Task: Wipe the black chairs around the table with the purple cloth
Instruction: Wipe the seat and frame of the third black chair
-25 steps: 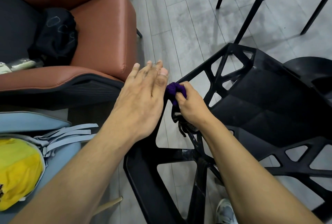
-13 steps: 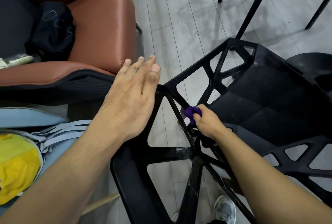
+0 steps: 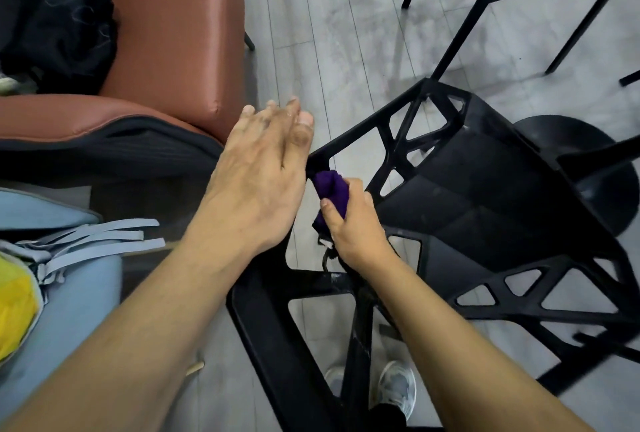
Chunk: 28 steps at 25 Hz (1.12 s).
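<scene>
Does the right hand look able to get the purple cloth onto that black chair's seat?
Probably yes: the right hand grips the purple cloth on a backrest strut of the black chair; its seat lies just beyond, nothing visibly between.

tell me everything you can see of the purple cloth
The cloth is dark purple, soft-looking fabric, bunched into a wad. The right hand grips it, thumb across its near side, so only its upper part shows. It is pressed against a slanted bar in the open backrest of the black chair, near the frame's corner.
</scene>
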Each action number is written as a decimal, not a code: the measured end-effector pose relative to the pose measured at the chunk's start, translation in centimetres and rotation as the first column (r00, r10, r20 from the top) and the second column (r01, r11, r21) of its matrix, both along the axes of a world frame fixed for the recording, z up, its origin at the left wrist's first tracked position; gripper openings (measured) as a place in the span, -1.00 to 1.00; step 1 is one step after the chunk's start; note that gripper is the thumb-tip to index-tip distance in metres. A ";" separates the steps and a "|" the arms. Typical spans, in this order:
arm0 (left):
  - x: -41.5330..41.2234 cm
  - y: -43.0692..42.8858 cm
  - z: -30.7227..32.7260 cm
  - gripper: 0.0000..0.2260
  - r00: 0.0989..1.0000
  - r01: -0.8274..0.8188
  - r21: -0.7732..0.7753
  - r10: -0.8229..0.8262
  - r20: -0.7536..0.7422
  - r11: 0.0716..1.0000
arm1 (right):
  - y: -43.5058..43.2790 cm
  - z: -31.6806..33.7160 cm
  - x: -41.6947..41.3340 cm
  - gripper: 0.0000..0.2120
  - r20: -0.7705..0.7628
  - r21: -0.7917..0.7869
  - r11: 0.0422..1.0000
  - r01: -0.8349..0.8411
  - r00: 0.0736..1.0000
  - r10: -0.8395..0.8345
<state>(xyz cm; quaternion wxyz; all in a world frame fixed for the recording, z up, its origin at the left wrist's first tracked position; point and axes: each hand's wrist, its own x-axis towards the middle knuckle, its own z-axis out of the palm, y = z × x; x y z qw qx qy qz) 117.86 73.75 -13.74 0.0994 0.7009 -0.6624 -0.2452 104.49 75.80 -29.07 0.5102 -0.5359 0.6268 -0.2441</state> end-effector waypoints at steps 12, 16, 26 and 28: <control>-0.3 0.0 0.2 -0.29 1.000 -0.017 0.004 0.017 -0.014 1.000 | 3.2 -2.4 -2.7 -0.75 -0.103 0.254 0.967 0.021 0.995 0.006; -0.1 -0.1 0.2 -0.23 1.000 0.003 0.020 -0.004 0.014 1.000 | 5.0 1.2 -4.0 -0.80 -0.006 0.239 0.969 -0.066 0.998 0.069; -1.3 1.8 2.8 -0.50 0.984 -0.100 -0.216 0.128 0.121 0.971 | 8.2 6.0 -4.1 -0.80 0.053 0.038 0.978 -0.205 0.978 0.203; -2.0 4.3 3.8 -0.50 0.964 -0.146 -0.271 0.198 0.177 0.952 | 8.2 3.3 -5.7 -0.77 -0.070 0.145 0.974 -0.176 0.980 0.187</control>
